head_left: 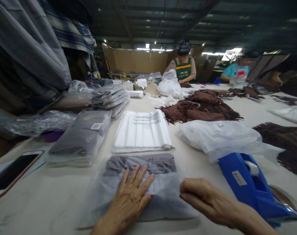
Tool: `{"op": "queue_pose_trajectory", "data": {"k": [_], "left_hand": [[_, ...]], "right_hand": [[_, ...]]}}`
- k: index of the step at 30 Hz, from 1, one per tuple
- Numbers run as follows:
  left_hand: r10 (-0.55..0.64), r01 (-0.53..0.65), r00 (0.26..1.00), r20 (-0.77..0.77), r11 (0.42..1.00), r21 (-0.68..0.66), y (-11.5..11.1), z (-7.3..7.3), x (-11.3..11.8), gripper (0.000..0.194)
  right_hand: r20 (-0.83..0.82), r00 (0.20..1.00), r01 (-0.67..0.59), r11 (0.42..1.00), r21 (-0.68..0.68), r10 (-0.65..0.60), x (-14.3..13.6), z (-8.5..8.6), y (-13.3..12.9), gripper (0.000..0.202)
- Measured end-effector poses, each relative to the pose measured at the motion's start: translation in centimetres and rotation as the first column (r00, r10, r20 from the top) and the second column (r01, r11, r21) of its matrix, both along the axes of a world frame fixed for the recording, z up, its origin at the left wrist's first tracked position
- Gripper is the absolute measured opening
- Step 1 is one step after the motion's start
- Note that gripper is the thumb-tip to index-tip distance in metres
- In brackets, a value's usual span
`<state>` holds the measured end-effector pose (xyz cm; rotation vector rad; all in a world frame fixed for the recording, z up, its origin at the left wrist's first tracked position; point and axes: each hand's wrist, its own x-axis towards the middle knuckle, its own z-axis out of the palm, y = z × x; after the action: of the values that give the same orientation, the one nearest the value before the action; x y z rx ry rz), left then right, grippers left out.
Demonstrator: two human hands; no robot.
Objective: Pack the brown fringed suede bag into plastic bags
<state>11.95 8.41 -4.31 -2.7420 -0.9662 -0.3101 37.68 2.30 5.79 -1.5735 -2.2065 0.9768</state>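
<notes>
A clear plastic bag (163,189) with a dark grey folded garment (141,164) inside lies flat on the table in front of me. My left hand (132,195) presses flat on the bag, fingers spread. My right hand (202,195) rests at the bag's right edge with fingers curled under; whether it pinches the plastic I cannot tell. A blue tape dispenser (251,186) stands just right of my right hand.
A stack of white plastic bags (141,132) lies beyond, bagged dark garments (80,138) to the left, a phone (13,173) at far left. Brown fringed garments (199,109) and white bags (219,135) lie to the right. Two people work at the far end.
</notes>
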Motion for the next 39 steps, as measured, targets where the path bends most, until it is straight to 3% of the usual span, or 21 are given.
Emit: {"op": "queue_pose_trajectory", "data": {"k": [3,6,11,15,18,22,25,27,28,32,34,37,39], "left_hand": [[-0.005,0.005,1.000,0.025,1.000,0.023,0.0,0.1,0.1,0.055],[0.010,-0.012,0.999,0.039,0.998,0.057,0.0,0.1,0.2,0.055],[0.007,-0.014,0.998,0.062,0.993,0.114,-0.1,0.1,0.3,0.054],[0.003,-0.012,0.998,0.070,0.992,0.123,0.0,0.1,0.3,0.054],[0.004,-0.012,0.997,0.075,0.993,0.116,0.1,0.0,0.2,0.054],[0.002,-0.010,0.996,0.092,0.997,0.083,0.0,-0.1,0.3,0.055],[0.010,-0.016,0.998,0.067,0.996,0.087,-0.1,0.0,0.5,0.056],[0.008,-0.012,0.999,0.042,0.995,0.103,0.0,0.2,0.4,0.057],[-0.003,0.000,1.000,0.026,0.993,0.116,0.0,0.3,0.1,0.058],[-0.043,0.050,0.998,-0.043,0.987,0.153,1.0,-0.1,-3.6,0.061],[0.009,-0.005,1.000,-0.027,0.993,0.116,1.6,-1.2,-6.8,0.063],[0.221,-0.217,0.973,0.064,0.974,-0.057,2.1,-3.3,-11.1,0.056],[0.252,-0.232,0.959,0.133,0.962,-0.147,2.3,-4.2,-12.5,0.055]], "right_hand": [[0.134,0.964,-0.218,0.972,-0.089,0.229,-1.1,0.5,5.7,0.022],[0.226,0.925,-0.270,0.948,-0.170,0.304,-1.9,-1.0,8.9,0.016],[0.312,0.931,-0.120,0.967,-0.226,0.188,-2.9,-3.6,10.6,0.021],[0.393,0.919,0.062,0.988,-0.139,-0.003,-1.5,-4.4,11.1,0.042],[0.422,0.889,0.185,0.982,0.019,-0.176,0.7,-4.1,10.0,0.036],[0.340,0.863,0.282,0.915,0.290,-0.374,0.7,-3.9,5.3,0.027],[0.221,0.948,0.059,0.807,0.587,-0.231,-1.9,-5.8,1.5,0.033],[0.303,0.941,-0.109,0.709,0.696,-0.152,-3.8,-7.9,-0.1,0.050],[0.358,0.921,-0.155,0.700,0.697,-0.152,-4.5,-8.9,-0.5,0.060],[0.401,0.905,-0.130,0.804,0.580,-0.142,-5.3,-11.1,-0.7,0.076],[0.364,0.926,-0.100,0.859,0.502,-0.104,-5.0,-11.1,-0.6,0.078],[0.304,0.946,-0.022,0.913,0.408,-0.113,-4.6,-10.6,-0.6,0.086],[0.259,0.953,0.051,0.923,0.381,-0.159,-4.6,-10.3,-0.8,0.092]]}}
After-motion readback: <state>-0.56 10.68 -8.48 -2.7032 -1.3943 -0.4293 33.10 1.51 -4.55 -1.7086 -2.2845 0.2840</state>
